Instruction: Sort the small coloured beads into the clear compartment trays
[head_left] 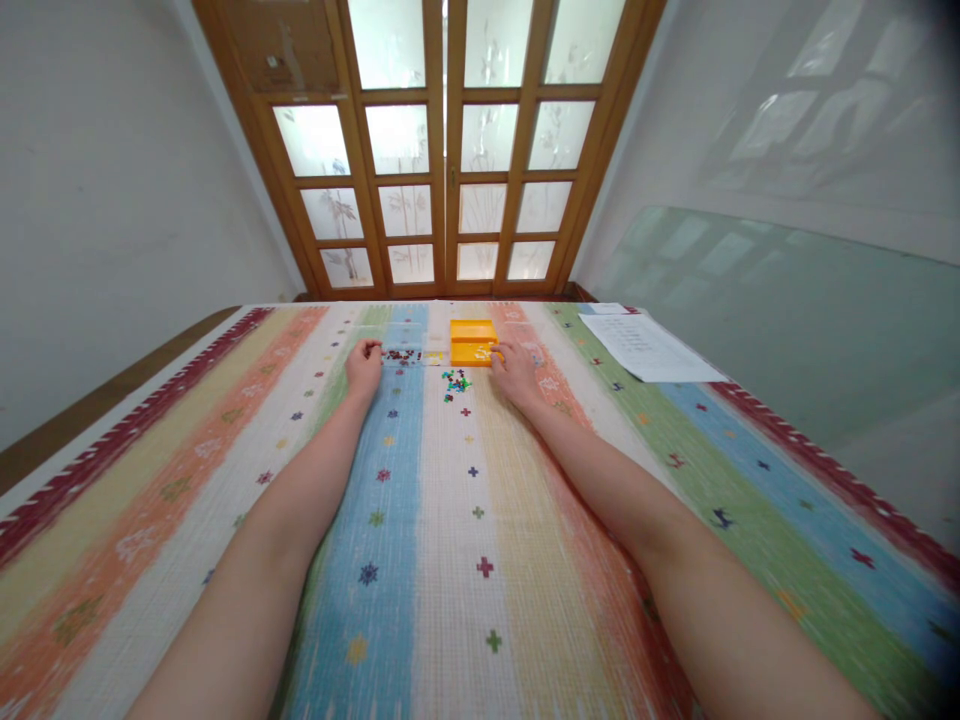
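Note:
My left hand (364,367) is closed in a pinch at the left end of a clear plastic box (429,350); anything between its fingertips is too small to make out. In the clear box lie dark red-brown bits (403,356) and, farther right, some yellow bits (433,357). My right hand (514,371) has its fingers bent onto the right edge of an open orange-yellow box (473,328). Inside that box's near half are small pale pieces (484,352). Just in front of it, a loose cluster of tiny green, blue and dark pieces (456,382) is on the cloth.
A striped, patterned tablecloth (450,560) covers the long table. Printed white sheets (645,345) lie at the far right. A glass-like panel (780,310) leans by the right wall, and wooden doors with glass panes (442,140) stand beyond the table.

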